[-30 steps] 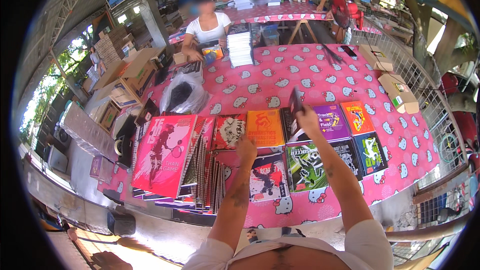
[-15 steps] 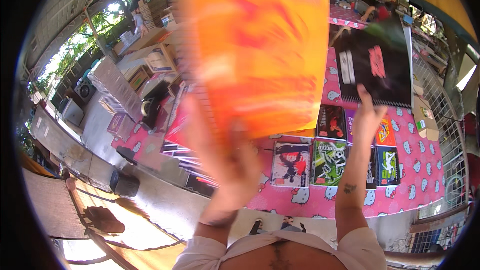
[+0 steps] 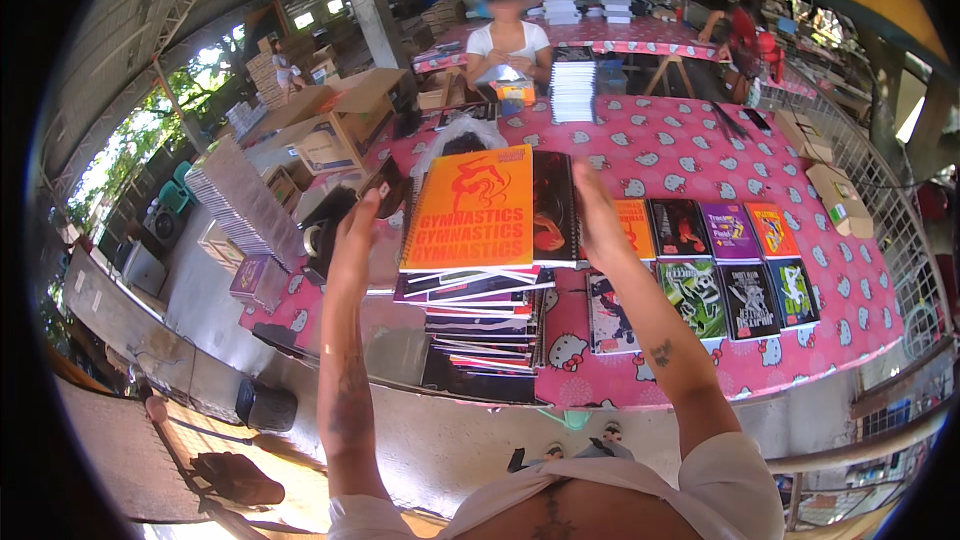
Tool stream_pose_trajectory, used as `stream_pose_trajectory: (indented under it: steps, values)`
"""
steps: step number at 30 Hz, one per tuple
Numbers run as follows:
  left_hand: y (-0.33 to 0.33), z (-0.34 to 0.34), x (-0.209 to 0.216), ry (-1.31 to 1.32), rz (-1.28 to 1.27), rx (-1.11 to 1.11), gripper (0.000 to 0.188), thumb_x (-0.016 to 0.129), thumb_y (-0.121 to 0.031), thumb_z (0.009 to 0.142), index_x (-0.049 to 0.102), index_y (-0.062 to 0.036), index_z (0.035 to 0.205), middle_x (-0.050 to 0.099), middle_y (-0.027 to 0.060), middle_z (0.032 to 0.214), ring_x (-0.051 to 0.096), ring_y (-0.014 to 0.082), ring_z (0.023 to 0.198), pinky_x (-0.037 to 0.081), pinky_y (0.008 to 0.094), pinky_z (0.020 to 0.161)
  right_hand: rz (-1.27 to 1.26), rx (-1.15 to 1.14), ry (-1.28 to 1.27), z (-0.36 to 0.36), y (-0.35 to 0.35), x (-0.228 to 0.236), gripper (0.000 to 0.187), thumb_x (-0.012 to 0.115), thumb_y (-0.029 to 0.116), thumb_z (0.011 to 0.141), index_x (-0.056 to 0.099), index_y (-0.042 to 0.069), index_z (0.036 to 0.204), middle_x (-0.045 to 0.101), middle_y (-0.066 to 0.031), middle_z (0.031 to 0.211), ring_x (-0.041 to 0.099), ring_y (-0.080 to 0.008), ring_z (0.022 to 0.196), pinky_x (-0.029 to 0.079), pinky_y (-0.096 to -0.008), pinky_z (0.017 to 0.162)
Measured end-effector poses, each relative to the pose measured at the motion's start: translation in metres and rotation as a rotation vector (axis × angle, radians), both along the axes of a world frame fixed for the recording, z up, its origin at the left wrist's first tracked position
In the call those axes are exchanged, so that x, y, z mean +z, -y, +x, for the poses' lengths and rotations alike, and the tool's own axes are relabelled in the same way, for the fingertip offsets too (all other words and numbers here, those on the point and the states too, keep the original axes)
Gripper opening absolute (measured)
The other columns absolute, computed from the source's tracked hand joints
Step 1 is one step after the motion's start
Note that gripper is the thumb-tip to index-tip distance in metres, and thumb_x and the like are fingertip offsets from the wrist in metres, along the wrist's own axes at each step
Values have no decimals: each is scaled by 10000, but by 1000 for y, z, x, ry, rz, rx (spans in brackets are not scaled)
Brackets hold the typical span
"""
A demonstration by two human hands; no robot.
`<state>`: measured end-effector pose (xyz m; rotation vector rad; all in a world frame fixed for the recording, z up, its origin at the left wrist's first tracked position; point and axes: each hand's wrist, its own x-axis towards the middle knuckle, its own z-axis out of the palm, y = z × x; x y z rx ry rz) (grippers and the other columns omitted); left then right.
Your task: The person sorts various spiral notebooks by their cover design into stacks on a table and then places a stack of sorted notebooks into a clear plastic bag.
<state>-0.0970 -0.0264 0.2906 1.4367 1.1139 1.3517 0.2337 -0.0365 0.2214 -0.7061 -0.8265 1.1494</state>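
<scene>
A tall stack of spiral notebooks (image 3: 480,340) stands on the pink table, its layers jutting out unevenly. On top lies an orange spiral notebook (image 3: 475,210) with a red gymnast figure. A black notebook (image 3: 554,202) sticks out beside its right edge, partly hidden by it. My left hand (image 3: 358,230) is open, held upright a little left of the stack. My right hand (image 3: 598,215) is open too, fingers extended, close to the black notebook's right edge; whether it touches cannot be told.
Two rows of sports-themed notebooks (image 3: 690,285) lie right of the stack on the pink patterned tablecloth (image 3: 640,155). A tape dispenser (image 3: 325,230) and cardboard boxes (image 3: 335,145) are at the left. Across the table sits a person (image 3: 508,45) near a white stack (image 3: 573,90).
The orange notebook, held up in my left hand before, now lies on the stack. My right hand has moved left and no longer holds a black notebook. Both hands are now open beside the stack.
</scene>
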Motion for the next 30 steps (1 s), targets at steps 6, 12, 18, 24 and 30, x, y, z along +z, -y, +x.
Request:
stream_pose_trajectory:
  steps: [6,12,18,24,30]
  values:
    - [-53,56,7,166,-307,-426,495,614,-270,861,549,-46,1298,630,82,1197,593,211,1056,440,326,947,-50,-117,506,-35,-18,28,991,454,663,924,123,-58,1517,79,-229,1607,34,-302,1503,87,-369,1202]
    - [-77,-35,-36,129,-295,-547,593,580,-215,808,499,25,1344,569,82,1302,504,184,1213,352,331,1067,37,171,326,-47,7,28,1019,354,731,919,-54,37,1543,-86,-134,1628,-108,-219,1498,-11,-384,1204]
    - [36,64,39,-520,490,341,576,526,-370,967,459,-13,1415,467,158,1438,441,255,1316,304,381,1120,-413,-736,1588,218,7,-122,736,600,543,860,446,68,1402,364,-236,1486,275,-408,1415,326,-544,1082]
    - [147,229,-49,-298,733,227,253,547,-138,920,638,58,1053,658,180,1099,591,299,1130,451,414,1012,-795,-444,1612,381,61,-241,880,469,693,870,333,83,1489,129,-164,1615,70,-365,1496,146,-700,1104]
    - [22,464,-252,-965,185,-212,629,692,-340,870,450,-11,1348,472,316,1329,480,463,1218,411,527,992,-708,-296,1572,406,31,-202,753,582,571,856,450,53,1386,496,-182,1397,474,-362,1283,392,-513,1026]
